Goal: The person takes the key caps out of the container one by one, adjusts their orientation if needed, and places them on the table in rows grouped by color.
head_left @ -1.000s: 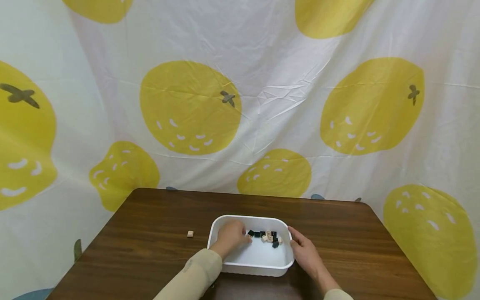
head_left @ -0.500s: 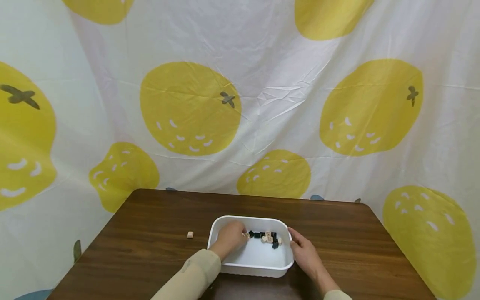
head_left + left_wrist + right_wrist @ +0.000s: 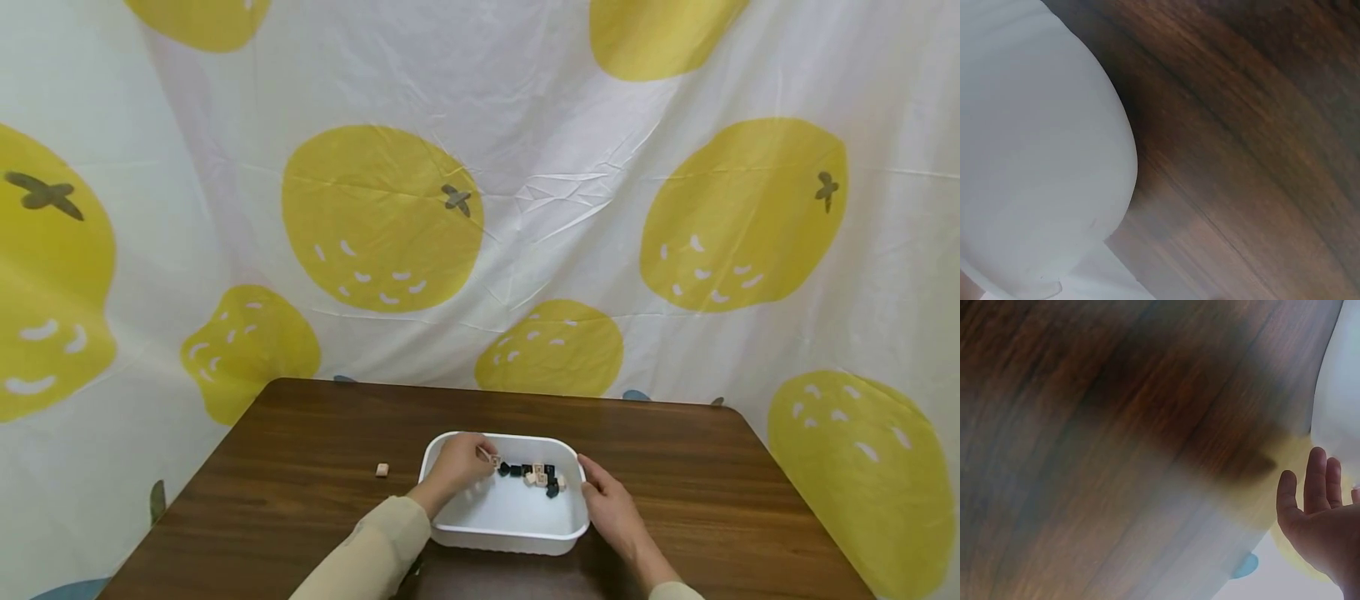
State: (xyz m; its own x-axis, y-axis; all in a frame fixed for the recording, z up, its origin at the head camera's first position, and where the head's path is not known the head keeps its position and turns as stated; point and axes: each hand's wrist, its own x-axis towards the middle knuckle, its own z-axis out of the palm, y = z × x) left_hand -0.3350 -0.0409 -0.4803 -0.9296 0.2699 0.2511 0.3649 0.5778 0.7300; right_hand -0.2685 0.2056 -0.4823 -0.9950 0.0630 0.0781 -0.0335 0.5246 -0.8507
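Up and slightly back toward the far left corner of the white tray [image 3: 510, 542] goes the left hand [image 3: 457, 467], compared with half a second ago, and a pale tile [image 3: 496, 461] at its fingertips shifts the same way; the tray and the right hand [image 3: 613, 508] stay where they were. The left hand's fingers bend round and appear to pinch that tile, over the left part of the tray near its far wall; the tile is too small to tell which way its face points. The right hand's fingers are fairly straight and rest against the outside of the tray's right end, as the right wrist view also shows. The tray's long axis runs left to right, roughly in line with the far edge of the brown table [image 3: 315, 517]; inside it, dark tiles [image 3: 516, 471] and other pale tiles [image 3: 541, 480] form an uneven row along that same axis, nearer the far wall, bunching up toward the right end. One lone tile [image 3: 382, 470], pale too, lies on the table to the left of the tray; behind the table hangs a white cloth [image 3: 540, 108] printed with yellow fruit.
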